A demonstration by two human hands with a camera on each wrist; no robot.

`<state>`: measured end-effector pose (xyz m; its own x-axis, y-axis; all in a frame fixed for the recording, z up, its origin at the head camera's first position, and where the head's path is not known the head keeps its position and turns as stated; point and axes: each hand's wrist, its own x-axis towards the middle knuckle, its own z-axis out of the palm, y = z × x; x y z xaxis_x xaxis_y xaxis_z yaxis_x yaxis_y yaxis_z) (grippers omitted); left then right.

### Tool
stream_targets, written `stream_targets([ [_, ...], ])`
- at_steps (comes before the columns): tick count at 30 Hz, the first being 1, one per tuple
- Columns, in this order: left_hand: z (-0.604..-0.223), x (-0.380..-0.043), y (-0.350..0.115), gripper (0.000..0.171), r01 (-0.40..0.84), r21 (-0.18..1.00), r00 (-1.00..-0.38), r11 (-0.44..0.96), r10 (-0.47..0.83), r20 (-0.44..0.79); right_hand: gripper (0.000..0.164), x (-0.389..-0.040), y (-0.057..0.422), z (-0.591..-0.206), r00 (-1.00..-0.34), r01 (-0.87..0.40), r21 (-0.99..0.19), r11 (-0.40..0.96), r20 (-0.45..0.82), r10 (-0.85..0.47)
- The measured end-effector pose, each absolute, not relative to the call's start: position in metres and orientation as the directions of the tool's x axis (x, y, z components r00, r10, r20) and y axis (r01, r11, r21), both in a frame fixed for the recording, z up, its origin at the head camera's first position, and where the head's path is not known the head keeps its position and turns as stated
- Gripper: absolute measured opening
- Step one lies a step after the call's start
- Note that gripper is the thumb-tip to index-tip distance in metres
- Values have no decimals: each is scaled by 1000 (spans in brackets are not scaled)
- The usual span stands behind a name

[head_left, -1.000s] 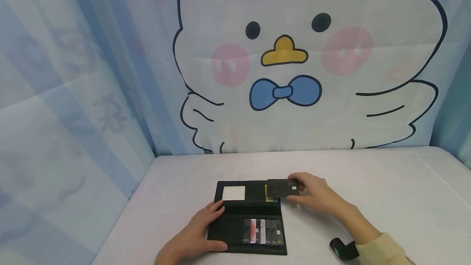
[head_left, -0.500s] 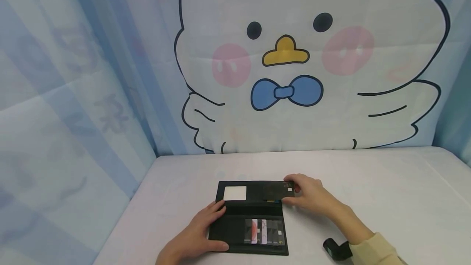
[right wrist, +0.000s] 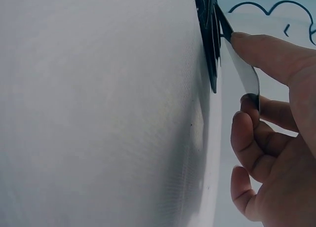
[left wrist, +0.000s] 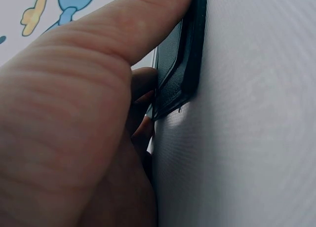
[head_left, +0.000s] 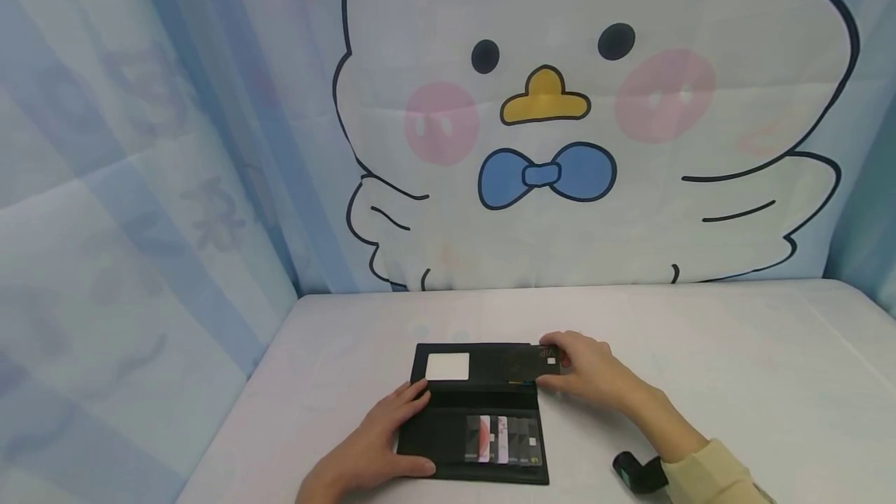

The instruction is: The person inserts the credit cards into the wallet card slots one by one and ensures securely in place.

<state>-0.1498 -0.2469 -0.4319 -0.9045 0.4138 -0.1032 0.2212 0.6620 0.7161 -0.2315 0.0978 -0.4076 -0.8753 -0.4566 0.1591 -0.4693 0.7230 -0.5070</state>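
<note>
A black wallet (head_left: 434,435) lies spread flat on the white table, its fold running left to right. My left hand (head_left: 374,435) rests on its left side with fingers extended; the thumb lies along the near edge. In the left wrist view that thumb (left wrist: 143,19) overlaps the wallet's corner (left wrist: 177,74). Between thumb and fingers, my right hand (head_left: 595,368) pinches the right end of a dark VIP card (head_left: 528,364). The card's left part overlaps the wallet's upper flap. In the right wrist view the card (right wrist: 244,71) tilts up from the wallet (right wrist: 210,44).
A white rectangle (head_left: 448,367) shows on the upper flap's left. Several cards (head_left: 502,440) sit in the lower flap's slots. By the right sleeve (head_left: 710,473) is a small black device (head_left: 638,473). Behind the table (head_left: 735,379) hangs a cartoon-printed curtain (head_left: 546,239).
My right hand has moved the card left, further over the upper flap, covering the yellow card edge seen there before. Since half a second ago little differs. My left hand stays on the wallet.
</note>
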Motion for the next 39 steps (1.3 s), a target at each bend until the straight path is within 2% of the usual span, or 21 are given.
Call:
stream_targets([
  [12, -432, -149, -247, 92, 219, 720, -905, 659, 413, -103, 55, -236, 89, -407, -904, -415, -475, 776, 117, -412],
  [23, -431, -150, -246, 92, 210, 721, -905, 660, 410, -112, 56, -241, 93, -408, -877, -384, -612, 692, 7, -480],
  [32, -431, -149, -248, 91, 198, 722, -908, 662, 402, -120, 59, -242, 83, -413, -864, -413, -599, 686, 18, -503],
  [39, -432, -150, -248, 91, 211, 724, -904, 657, 413, -111, 60, -237, 88, -413, -898, -357, -618, 701, 19, -440],
])
